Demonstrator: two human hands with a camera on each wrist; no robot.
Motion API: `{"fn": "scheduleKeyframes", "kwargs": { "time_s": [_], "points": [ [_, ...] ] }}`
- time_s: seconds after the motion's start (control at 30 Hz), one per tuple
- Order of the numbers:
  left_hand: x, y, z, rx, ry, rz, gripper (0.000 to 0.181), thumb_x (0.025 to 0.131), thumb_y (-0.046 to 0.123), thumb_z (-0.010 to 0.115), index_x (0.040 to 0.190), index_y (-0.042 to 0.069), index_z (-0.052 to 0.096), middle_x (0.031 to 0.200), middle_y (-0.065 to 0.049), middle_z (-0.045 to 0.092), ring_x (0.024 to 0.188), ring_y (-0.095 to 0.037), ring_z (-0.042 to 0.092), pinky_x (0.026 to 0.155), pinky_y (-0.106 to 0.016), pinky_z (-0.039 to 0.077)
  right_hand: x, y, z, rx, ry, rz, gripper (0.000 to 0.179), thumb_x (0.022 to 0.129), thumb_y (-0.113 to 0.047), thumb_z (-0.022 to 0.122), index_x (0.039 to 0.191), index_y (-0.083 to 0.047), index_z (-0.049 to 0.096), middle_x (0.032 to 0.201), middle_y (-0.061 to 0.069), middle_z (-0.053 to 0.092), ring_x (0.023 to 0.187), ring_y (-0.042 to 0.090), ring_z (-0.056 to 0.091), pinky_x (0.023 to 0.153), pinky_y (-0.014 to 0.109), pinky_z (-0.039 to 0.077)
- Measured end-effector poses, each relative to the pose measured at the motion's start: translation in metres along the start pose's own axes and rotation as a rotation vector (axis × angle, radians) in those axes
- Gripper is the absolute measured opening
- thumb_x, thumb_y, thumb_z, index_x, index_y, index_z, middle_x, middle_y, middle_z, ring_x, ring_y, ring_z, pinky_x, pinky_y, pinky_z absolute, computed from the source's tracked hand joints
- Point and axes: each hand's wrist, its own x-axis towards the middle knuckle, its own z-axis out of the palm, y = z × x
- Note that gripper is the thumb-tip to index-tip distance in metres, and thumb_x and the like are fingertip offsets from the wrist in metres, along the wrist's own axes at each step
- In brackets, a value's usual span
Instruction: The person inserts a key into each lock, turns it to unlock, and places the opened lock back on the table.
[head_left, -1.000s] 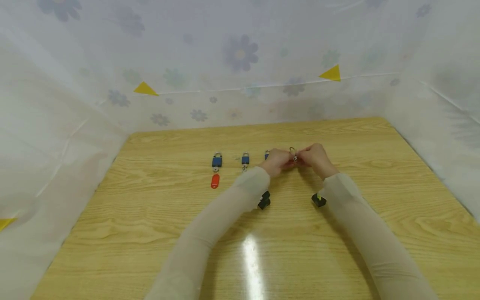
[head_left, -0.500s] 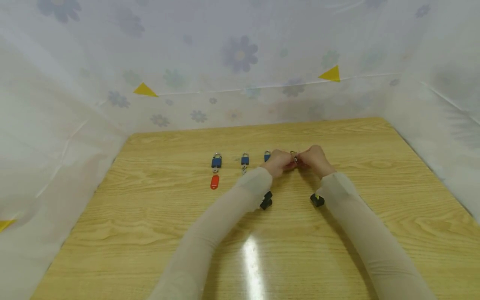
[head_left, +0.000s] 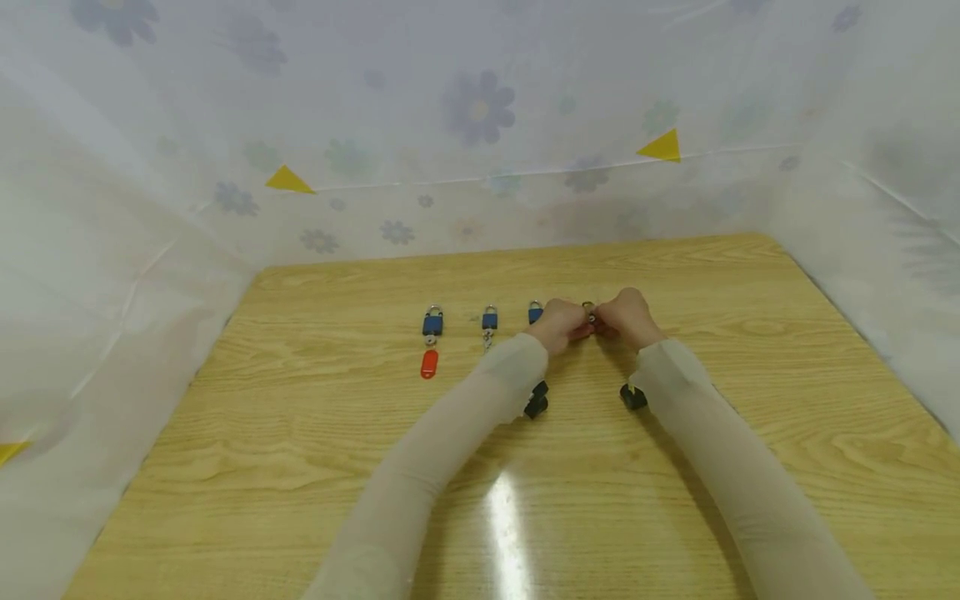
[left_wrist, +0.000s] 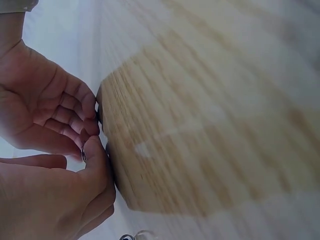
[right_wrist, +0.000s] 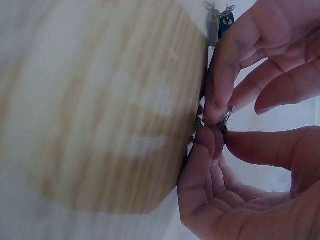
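My left hand [head_left: 558,323] and right hand [head_left: 628,317] meet toward the back right of the wooden table, fingertips together at a small metal ring [head_left: 588,312] with silver bits on it. In the right wrist view, my right thumb and forefinger pinch the small silver pieces [right_wrist: 225,121], and a left fingertip bears on them from above. The left wrist view has the ring's edge [left_wrist: 83,153] beside my left forefinger, largely covered by fingers. Just left of my left hand, a blue padlock [head_left: 536,312] lies partly hidden behind it.
Farther left lie two more blue padlocks, a larger one [head_left: 432,322] and a smaller one [head_left: 490,317], each with keys at its base. A red key tag [head_left: 429,364] hangs off the larger one's keys. White flowered sheeting [head_left: 480,200] surrounds the wooden table [head_left: 300,433].
Both hands stay together, drifting very slightly, and the ring shifts a little down and right between the fingertips. The padlocks on the table stay put.
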Motion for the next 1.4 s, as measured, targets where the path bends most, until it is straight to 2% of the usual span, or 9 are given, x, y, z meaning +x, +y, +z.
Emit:
{"fn": "scheduleKeyframes", "kwargs": {
  "time_s": [0.13, 0.23, 0.43, 0.73, 0.87, 1.0, 1.13, 1.27, 1.4],
  "points": [
    [0.001, 0.000, -0.001, -0.034, -0.020, -0.002, 0.019, 0.088, -0.011, 0.054, 0.106, -0.014, 0.060, 0.080, -0.008, 0.058, 0.060, -0.011, 0.053, 0.086, -0.032, 0.054, -0.001, -0.001, 0.000, -0.060, 0.027, -0.008, 0.021, 0.080, -0.001, 0.059, 0.093, 0.015, 0.064, 0.057, -0.001, 0.061, 0.051, 0.006, 0.057, 0.053, 0.019, 0.049],
    [0.001, 0.001, -0.003, -0.056, -0.041, -0.005, 0.023, 0.089, -0.011, 0.053, 0.111, -0.015, 0.058, 0.089, -0.012, 0.061, 0.060, -0.012, 0.054, 0.087, -0.033, 0.053, -0.001, -0.001, -0.001, -0.088, 0.041, -0.018, 0.018, 0.080, -0.002, 0.060, 0.089, 0.013, 0.063, 0.061, 0.002, 0.059, 0.053, 0.008, 0.055, 0.053, 0.020, 0.048],
    [0.000, 0.001, -0.004, -0.073, -0.051, -0.018, 0.029, 0.090, -0.009, 0.052, 0.118, -0.015, 0.053, 0.105, -0.019, 0.061, 0.064, -0.014, 0.056, 0.089, -0.034, 0.052, -0.001, -0.002, -0.001, -0.094, 0.035, -0.018, 0.025, 0.083, -0.004, 0.059, 0.097, 0.017, 0.061, 0.078, 0.012, 0.060, 0.059, 0.011, 0.057, 0.057, 0.022, 0.051],
    [-0.003, 0.002, -0.005, -0.072, -0.056, -0.027, 0.023, 0.090, -0.009, 0.048, 0.112, -0.013, 0.053, 0.113, -0.027, 0.061, 0.064, -0.016, 0.055, 0.090, -0.035, 0.052, 0.003, 0.000, -0.004, -0.066, 0.011, -0.034, 0.025, 0.081, 0.000, 0.055, 0.096, 0.020, 0.062, 0.059, 0.004, 0.063, 0.051, 0.011, 0.061, 0.052, 0.022, 0.052],
    [-0.004, 0.002, -0.006, -0.076, -0.074, -0.030, 0.023, 0.089, -0.011, 0.046, 0.111, -0.014, 0.052, 0.116, -0.030, 0.059, 0.061, -0.015, 0.055, 0.090, -0.036, 0.052, 0.004, 0.001, -0.005, -0.151, 0.035, -0.050, 0.021, 0.080, -0.001, 0.056, 0.089, 0.015, 0.065, 0.058, 0.004, 0.062, 0.051, 0.011, 0.060, 0.049, 0.021, 0.049],
    [-0.005, 0.003, -0.007, -0.076, -0.094, -0.044, 0.036, 0.089, -0.012, 0.045, 0.125, -0.015, 0.044, 0.117, -0.029, 0.058, 0.066, -0.017, 0.056, 0.091, -0.036, 0.051, 0.003, 0.003, -0.007, -0.248, 0.038, -0.090, 0.019, 0.080, -0.004, 0.055, 0.084, 0.011, 0.067, 0.060, 0.007, 0.062, 0.054, 0.015, 0.058, 0.049, 0.023, 0.045],
    [-0.004, 0.004, -0.009, -0.080, -0.101, -0.050, 0.046, 0.090, -0.012, 0.046, 0.136, -0.013, 0.036, 0.113, -0.026, 0.057, 0.072, -0.019, 0.057, 0.092, -0.036, 0.050, 0.004, 0.002, -0.008, -0.338, 0.050, -0.123, 0.015, 0.080, -0.006, 0.054, 0.069, 0.002, 0.061, 0.057, 0.004, 0.054, 0.055, 0.018, 0.051, 0.052, 0.028, 0.042],
    [-0.002, 0.003, -0.010, -0.085, -0.105, -0.045, 0.044, 0.090, -0.012, 0.046, 0.133, -0.014, 0.038, 0.108, -0.023, 0.057, 0.071, -0.018, 0.056, 0.092, -0.038, 0.050, 0.006, 0.002, -0.008, -0.391, 0.065, -0.120, 0.016, 0.081, -0.009, 0.055, 0.065, -0.004, 0.052, 0.059, 0.004, 0.049, 0.058, 0.020, 0.047, 0.054, 0.030, 0.041],
    [-0.002, 0.001, -0.010, -0.071, -0.125, -0.053, 0.030, 0.089, -0.013, 0.047, 0.119, -0.015, 0.046, 0.108, -0.026, 0.060, 0.068, -0.018, 0.055, 0.092, -0.038, 0.050, 0.007, 0.003, -0.009, -0.427, 0.053, -0.131, 0.019, 0.080, -0.011, 0.054, 0.063, -0.006, 0.047, 0.060, 0.005, 0.047, 0.059, 0.022, 0.046, 0.054, 0.030, 0.040]
  ]
}}
